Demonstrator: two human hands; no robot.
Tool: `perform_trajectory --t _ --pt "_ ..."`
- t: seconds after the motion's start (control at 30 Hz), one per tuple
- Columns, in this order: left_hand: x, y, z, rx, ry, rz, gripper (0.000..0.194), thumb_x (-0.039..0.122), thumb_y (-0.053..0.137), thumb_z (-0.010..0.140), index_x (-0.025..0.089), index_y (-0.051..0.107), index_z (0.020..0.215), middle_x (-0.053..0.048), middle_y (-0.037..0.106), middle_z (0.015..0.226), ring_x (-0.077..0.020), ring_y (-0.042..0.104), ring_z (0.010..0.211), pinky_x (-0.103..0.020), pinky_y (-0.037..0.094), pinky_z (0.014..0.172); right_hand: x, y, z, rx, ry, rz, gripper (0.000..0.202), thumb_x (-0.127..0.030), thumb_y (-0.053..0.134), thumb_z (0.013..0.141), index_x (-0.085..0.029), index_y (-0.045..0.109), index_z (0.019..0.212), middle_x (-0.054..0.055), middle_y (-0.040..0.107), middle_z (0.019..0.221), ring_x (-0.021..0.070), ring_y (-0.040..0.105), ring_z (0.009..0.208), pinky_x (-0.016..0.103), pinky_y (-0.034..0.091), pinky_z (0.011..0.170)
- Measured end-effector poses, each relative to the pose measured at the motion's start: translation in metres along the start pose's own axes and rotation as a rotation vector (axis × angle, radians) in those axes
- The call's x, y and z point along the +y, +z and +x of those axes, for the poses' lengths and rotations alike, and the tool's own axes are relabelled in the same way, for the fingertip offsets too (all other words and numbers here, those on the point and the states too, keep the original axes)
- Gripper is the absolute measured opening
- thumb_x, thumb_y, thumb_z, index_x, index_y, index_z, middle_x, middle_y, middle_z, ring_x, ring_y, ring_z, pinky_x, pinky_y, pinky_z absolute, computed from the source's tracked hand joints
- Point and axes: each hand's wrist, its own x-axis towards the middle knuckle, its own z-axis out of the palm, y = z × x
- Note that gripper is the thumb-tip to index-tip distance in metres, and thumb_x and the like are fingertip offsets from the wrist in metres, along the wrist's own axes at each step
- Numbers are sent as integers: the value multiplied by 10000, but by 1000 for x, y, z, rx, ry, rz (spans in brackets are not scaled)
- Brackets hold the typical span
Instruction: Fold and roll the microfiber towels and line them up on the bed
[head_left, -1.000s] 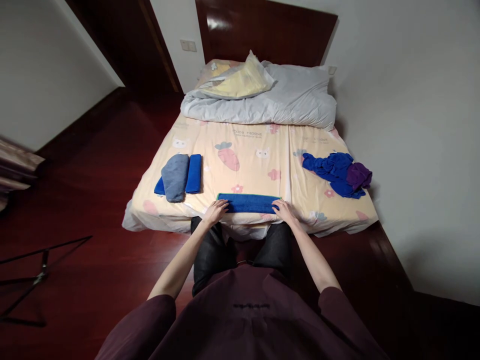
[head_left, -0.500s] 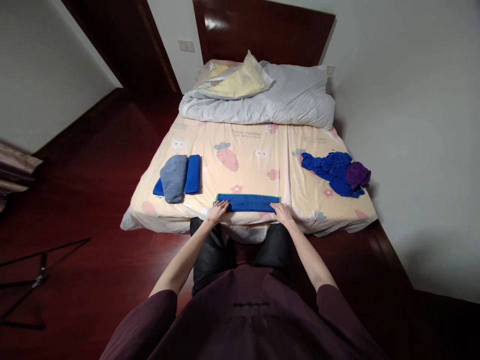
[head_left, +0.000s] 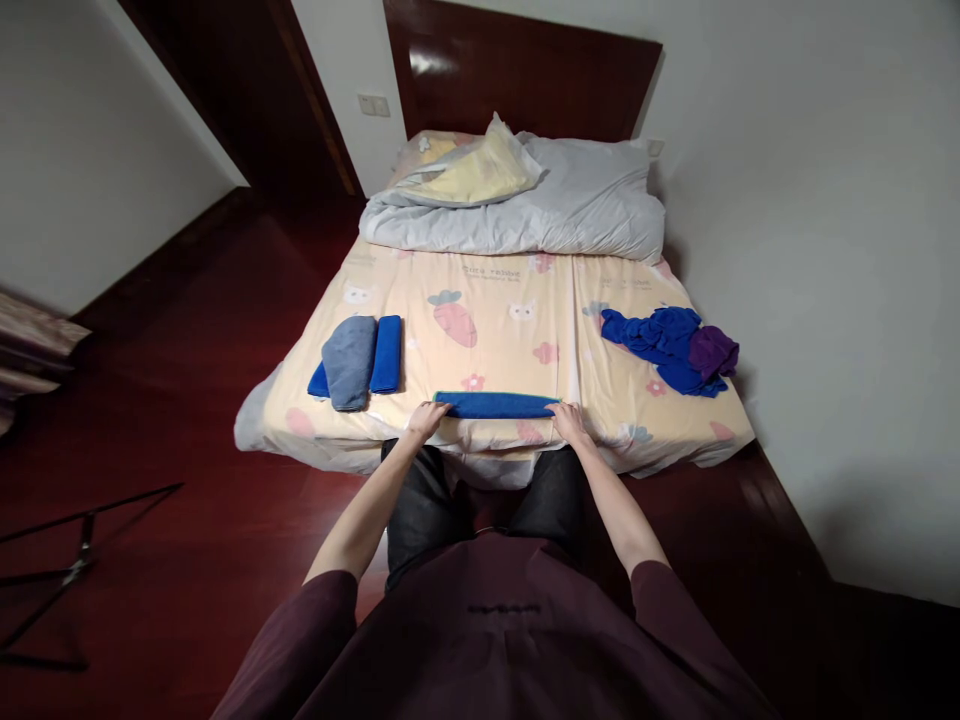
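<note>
Pinching a narrow folded blue towel [head_left: 499, 405] at its ends, we have our left hand [head_left: 427, 418] and right hand [head_left: 569, 420] curled nearly closed, at the foot of the bed [head_left: 502, 355]. Folded cloths [head_left: 350, 365] lie to our left, a crumpled blue-and-purple pile [head_left: 667, 345] to our right.

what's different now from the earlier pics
The middle blue towel now shows as a narrower strip: its near edge has shifted forward; whether folded or lifted, I can't tell. The left hand and right hand are still at its two ends. The grey towel, the crumpled cloth pile and the quilt stayed put.
</note>
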Motion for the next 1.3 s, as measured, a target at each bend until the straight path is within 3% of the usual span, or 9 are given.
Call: perform_trajectory --t 0.13,0.27,0.37,0.57,0.87,1.07,1.3 --pt "-7 -10 0 -39 -38 6 457 93 544 859 225 745 1247 -139 771 1179 -287 729 1069 -378 519 1003 11 -5 1 12 28 46 314 -159 726 906 -278 781 1191 96 798 1168 304 724 1136 425 473 1068" --pt "-12 -18 2 -20 -95 -156 309 234 685 828 239 773 1124 -104 793 1064 -286 730 1044 -343 538 962 19 -6 3 24 65 157 182 -283 771 902 -272 786 1083 93 812 1051 291 746 1025 382 532 954" --pt "-16 -20 1 31 -145 -301 292 247 693 817 212 758 1099 -93 795 1006 -273 737 998 -339 554 928 22 -2 5 71 100 249 139 -333 787 874 -246 773 981 86 804 995 268 739 966 361 551 900" --pt "-22 -13 -4 151 -341 -464 320 317 696 855 158 703 1133 -118 781 1000 -251 747 915 -346 582 849 22 4 4 211 172 488 227 -430 751 837 -220 713 914 57 759 873 234 703 858 344 571 819" --pt "-27 -1 9 205 -532 -558 348 392 692 896 145 680 1141 -163 780 1061 -269 754 1006 -346 583 876 24 12 8 259 270 579 379 -614 701 807 -242 630 807 11 636 643 218 626 662 304 530 631" --pt "-26 1 21 190 -588 -517 272 375 661 915 159 705 1075 -153 795 1043 -290 745 1058 -358 555 930 27 17 18 275 320 561 370 -592 728 783 -231 645 796 2 632 609 199 626 610 279 503 585" --pt "-21 -3 36 148 -656 -494 193 341 687 904 180 675 1010 -135 787 1013 -293 725 1073 -376 503 995 30 16 37 100 550 375 222 -353 798 789 -179 672 845 30 716 794 186 686 747 244 496 660"
